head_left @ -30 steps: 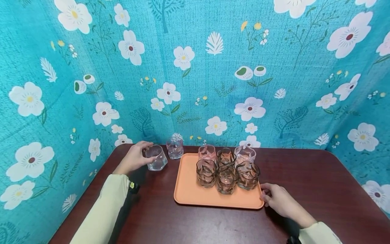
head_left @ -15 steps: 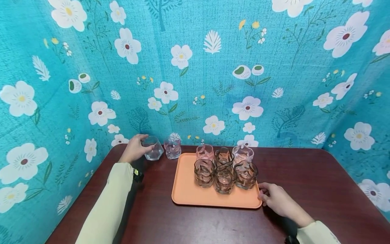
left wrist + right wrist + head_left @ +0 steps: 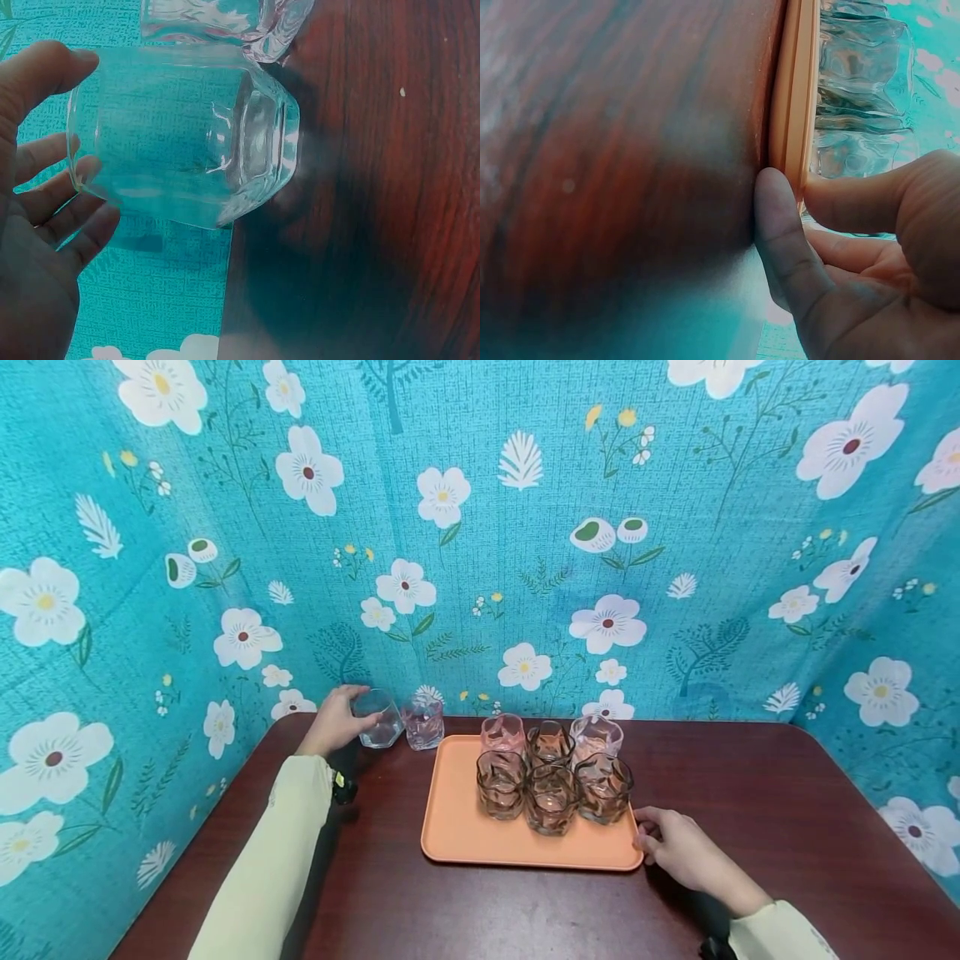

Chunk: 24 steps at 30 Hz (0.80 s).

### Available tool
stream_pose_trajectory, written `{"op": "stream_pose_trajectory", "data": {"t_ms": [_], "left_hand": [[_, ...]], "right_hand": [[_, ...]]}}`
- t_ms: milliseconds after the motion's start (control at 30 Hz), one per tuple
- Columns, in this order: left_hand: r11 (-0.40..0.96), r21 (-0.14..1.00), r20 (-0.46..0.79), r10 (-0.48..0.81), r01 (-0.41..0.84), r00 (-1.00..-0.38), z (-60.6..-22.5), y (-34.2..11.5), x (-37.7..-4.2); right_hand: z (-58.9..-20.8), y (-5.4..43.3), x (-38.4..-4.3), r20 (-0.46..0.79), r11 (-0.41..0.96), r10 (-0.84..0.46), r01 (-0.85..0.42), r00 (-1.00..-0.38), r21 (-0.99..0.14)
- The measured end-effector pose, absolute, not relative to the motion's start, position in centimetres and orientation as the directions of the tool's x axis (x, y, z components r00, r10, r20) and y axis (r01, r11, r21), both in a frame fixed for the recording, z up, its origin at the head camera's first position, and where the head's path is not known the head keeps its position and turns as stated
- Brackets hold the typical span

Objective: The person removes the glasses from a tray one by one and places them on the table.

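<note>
At the table's back left, my left hand (image 3: 337,720) holds a clear drinking glass (image 3: 381,718) by its upper part. In the left wrist view the thumb lies at one side of the rim and the fingertips (image 3: 88,166) at the other; the glass (image 3: 180,135) has a faceted, thick base. Right beside it stands a pink-tinted glass (image 3: 423,723). My right hand (image 3: 681,847) pinches the right edge of an orange tray (image 3: 457,835) near its front corner. In the right wrist view thumb and forefinger (image 3: 778,202) lie on either side of the tray's rim (image 3: 799,90).
Grouped on the tray are several glasses: smoky brown ones (image 3: 551,800) in front, with a pink glass (image 3: 502,735), another brown one and a pale clear one (image 3: 597,739) behind. A blue floral cloth (image 3: 480,527) hangs behind the dark red wooden table (image 3: 487,910).
My left hand has carried the clear glass back across the table, up beside the pink-tinted glass. The right hand keeps its pinch on the tray, and the head view has shifted slightly.
</note>
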<state>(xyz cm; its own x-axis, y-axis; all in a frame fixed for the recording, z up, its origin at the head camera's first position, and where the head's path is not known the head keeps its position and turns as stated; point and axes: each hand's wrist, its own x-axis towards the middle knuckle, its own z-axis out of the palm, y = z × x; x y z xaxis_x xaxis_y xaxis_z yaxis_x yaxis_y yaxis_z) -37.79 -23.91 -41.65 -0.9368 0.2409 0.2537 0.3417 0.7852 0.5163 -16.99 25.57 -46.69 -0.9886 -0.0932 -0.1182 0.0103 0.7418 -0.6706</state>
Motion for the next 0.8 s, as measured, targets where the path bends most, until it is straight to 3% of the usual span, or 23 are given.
{"op": "stream_pose_trajectory", "data": {"t_ms": [333, 600, 800], "left_hand": [[0.748, 0.438, 0.405, 0.330, 0.498, -0.852, -40.5, -21.6, -37.3], [0.697, 0.442, 0.372, 0.430, 0.564, -0.823, -39.3, -17.8, -36.3], [0.618, 0.449, 0.324, 0.560, 0.645, -0.762, -39.5, -14.9, -35.0]], "right_hand": [[-46.6, 25.6, -16.8, -0.113, 0.737, -0.098, 0.004, -0.989, -0.676], [-46.6, 25.6, -16.7, -0.102, 0.739, -0.099, -0.004, -0.990, -0.674], [-46.4, 25.3, -16.9, -0.109, 0.751, -0.097, 0.000, -0.989, -0.660]]}}
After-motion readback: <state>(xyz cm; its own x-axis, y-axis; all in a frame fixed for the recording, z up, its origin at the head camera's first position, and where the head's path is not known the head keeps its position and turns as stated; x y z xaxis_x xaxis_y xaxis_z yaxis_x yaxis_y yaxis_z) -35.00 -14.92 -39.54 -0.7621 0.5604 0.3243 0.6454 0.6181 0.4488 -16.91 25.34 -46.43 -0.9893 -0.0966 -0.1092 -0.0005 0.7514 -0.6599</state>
